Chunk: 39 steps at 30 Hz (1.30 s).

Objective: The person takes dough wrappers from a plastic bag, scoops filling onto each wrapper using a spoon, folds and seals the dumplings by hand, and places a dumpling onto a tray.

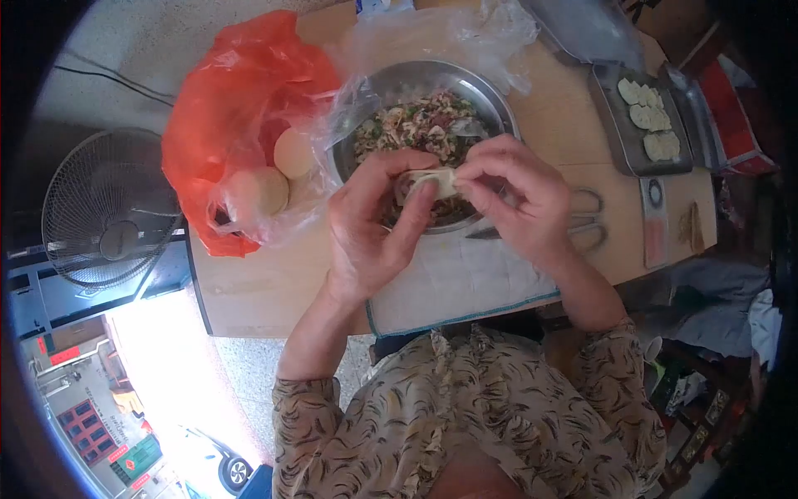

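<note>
Above the metal bowl (504,110) of chopped filling (416,121), both my hands hold one small pale dough wrapper (439,180). My left hand (370,216) has its thumb and fingers closed around the wrapper's left part. With thumb and fingertips together, my right hand (524,195) pinches the wrapper's right end. Some filling seems to show in the wrapper's left part, though fingers partly hide it. Round pale wrappers (259,193) lie in clear plastic at the left, by a red plastic bag (241,91).
A metal tray (635,148) with several dumplings (650,116) stands at the back right. Scissors (586,220) lie right of my right hand, near a white cloth (465,279). Clear plastic (465,33) lies behind the bowl. A fan (116,237) stands beyond the table's left edge.
</note>
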Available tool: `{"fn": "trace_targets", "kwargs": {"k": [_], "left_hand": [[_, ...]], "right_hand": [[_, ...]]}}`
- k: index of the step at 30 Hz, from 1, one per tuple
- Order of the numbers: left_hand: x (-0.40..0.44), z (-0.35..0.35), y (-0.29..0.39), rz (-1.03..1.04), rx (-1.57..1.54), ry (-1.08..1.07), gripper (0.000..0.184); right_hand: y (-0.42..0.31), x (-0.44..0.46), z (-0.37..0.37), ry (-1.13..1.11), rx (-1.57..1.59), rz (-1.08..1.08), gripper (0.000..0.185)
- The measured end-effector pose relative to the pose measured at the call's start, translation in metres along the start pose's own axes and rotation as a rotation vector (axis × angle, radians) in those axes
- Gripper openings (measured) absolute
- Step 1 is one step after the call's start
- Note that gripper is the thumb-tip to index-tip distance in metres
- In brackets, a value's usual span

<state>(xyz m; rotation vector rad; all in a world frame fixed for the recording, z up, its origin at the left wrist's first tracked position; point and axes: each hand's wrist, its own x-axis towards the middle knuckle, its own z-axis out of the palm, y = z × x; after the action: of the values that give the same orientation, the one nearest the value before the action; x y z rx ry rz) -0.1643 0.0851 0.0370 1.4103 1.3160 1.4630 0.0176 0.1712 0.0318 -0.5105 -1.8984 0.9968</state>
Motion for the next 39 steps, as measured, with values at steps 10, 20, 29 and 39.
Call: {"fn": "trace_targets", "kwargs": {"k": [10,20,29,39], "left_hand": [[0.004,0.000,-0.004,0.126,0.179,0.014,0.015],[-0.001,0.003,-0.006,0.028,0.144,0.027,0.019],[-0.001,-0.004,-0.003,-0.061,0.084,-0.064,0.024],[0.001,-0.004,-0.012,0.037,0.111,-0.079,0.019]], "right_hand": [[-0.006,-0.001,0.000,-0.059,0.113,0.165,0.019],[0.001,-0.002,0.000,-0.055,-0.102,-0.036,0.024],[0.001,-0.002,0.002,-0.007,-0.095,-0.027,0.023],[0.004,0.000,0.003,-0.001,-0.093,-0.052,0.021]]}}
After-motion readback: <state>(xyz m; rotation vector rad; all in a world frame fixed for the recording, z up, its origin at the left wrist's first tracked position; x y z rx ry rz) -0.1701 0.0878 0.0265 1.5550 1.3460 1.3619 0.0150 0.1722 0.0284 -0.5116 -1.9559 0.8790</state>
